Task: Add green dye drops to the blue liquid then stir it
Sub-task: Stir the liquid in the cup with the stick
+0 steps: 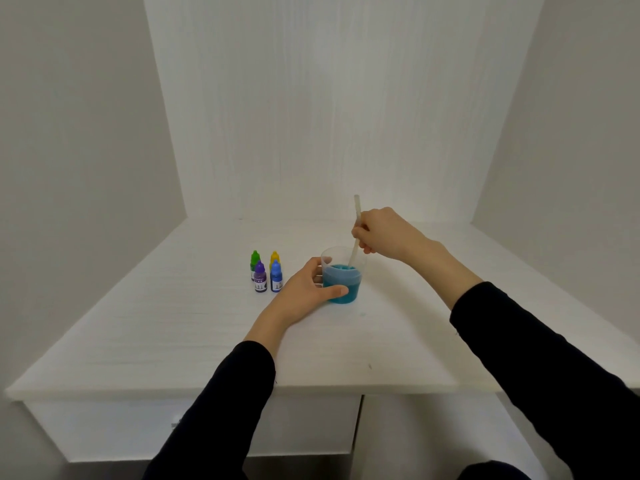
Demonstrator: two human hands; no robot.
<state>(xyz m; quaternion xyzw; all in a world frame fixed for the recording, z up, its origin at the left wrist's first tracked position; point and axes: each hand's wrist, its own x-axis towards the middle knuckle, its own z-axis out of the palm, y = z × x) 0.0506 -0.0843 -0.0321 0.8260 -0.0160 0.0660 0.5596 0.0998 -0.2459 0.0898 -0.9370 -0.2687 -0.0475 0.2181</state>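
You see teal-blue liquid (pixel 343 282) in a clear cup (pixel 343 258), a pale stick (pixel 355 237), black sleeves (pixel 225 393), a white wood-grain bench (pixel 173 334), and green (pixel 255 259), yellow (pixel 274 256), purple (pixel 259 277) and blue (pixel 276 276) bottles.

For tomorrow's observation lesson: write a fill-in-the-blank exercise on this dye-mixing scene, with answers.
1. The right hand holds the ____ in the cup.
2. The left hand grips the ____.
3. Beside the cup stand ____ bottles.
4. The green bottle stands behind the ____ bottle.

Answers: stick; cup; four; purple
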